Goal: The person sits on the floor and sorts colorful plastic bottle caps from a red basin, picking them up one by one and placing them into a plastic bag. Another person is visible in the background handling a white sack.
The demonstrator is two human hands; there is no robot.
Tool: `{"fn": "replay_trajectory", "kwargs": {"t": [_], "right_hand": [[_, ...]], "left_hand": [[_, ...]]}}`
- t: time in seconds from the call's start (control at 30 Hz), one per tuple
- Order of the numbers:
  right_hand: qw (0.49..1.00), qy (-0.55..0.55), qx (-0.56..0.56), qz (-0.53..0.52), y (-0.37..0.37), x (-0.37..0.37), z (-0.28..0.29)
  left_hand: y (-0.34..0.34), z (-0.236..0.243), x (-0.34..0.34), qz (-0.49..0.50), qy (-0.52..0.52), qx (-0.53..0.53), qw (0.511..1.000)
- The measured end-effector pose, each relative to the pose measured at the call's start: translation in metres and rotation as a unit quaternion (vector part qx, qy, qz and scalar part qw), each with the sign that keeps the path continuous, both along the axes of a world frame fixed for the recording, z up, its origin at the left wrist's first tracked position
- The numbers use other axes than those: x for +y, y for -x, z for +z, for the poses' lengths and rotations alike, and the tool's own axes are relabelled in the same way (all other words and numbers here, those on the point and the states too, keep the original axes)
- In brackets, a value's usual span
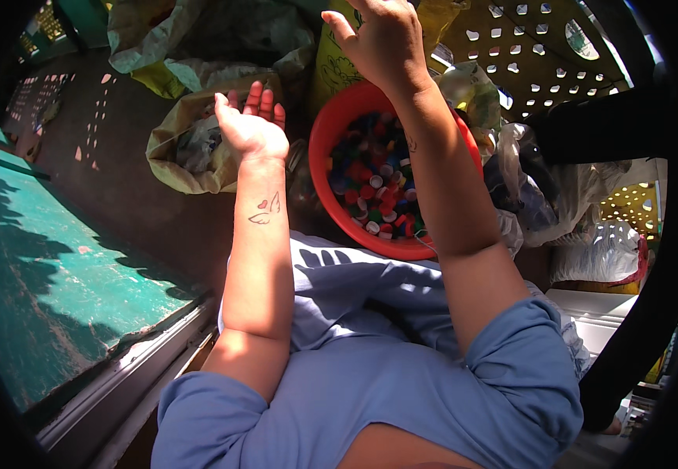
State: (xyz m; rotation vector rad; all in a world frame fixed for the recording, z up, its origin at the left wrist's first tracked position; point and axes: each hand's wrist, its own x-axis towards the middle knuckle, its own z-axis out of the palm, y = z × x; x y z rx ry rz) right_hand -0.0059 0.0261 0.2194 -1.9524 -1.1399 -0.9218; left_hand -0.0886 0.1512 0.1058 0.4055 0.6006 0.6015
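Observation:
My left hand (255,129) is palm up with its fingers apart and nothing in it. It is beside a tan sack (169,148) with a rolled-down rim and pale plastic pieces inside. My right hand (386,45) reaches past a red bucket (322,168), thumb stretched out; its other fingers are cut off by the upper edge. A yellow container (331,66) with a dark drawing stands just below that thumb. Under my right forearm, the bucket holds many coloured bottle caps (376,181), mostly red, blue, white and green.
A large pale sack (198,35) stands at the back left. On the right are clear plastic bags (538,187), a perforated yellowish crate wall (526,47) and a dark bar (589,129). A worn green surface (66,289) with a pale edge lies to my left.

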Motion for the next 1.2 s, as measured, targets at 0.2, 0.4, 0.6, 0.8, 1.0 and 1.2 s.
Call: {"fn": "replay_trajectory", "kwargs": {"t": [0.2, 0.4, 0.6, 0.8, 1.0, 1.2], "right_hand": [[0.972, 0.183, 0.123, 0.077, -0.01, -0.053, -0.108], [0.815, 0.527, 0.227, 0.082, 0.047, -0.114, -0.224], [0.811, 0.548, 0.205, 0.011, 0.066, -0.112, -0.272], [0.848, 0.488, 0.207, 0.022, 0.069, -0.116, -0.265], [0.864, 0.447, 0.23, 0.0, 0.07, -0.116, -0.274], [0.877, 0.438, 0.198, -0.017, 0.066, -0.119, -0.277]], "left_hand": [[0.01, 0.0, 0.016, 0.0, -0.015, -0.018, 1.0], [0.009, -0.001, 0.014, -0.013, -0.003, -0.032, 0.999], [0.007, -0.001, 0.01, -0.017, -0.001, -0.031, 0.999], [0.009, 0.001, 0.009, -0.016, 0.001, -0.033, 0.999], [0.006, 0.003, 0.005, -0.02, 0.01, -0.029, 0.999], [0.004, 0.0, 0.003, -0.026, 0.013, -0.033, 0.999]]}}
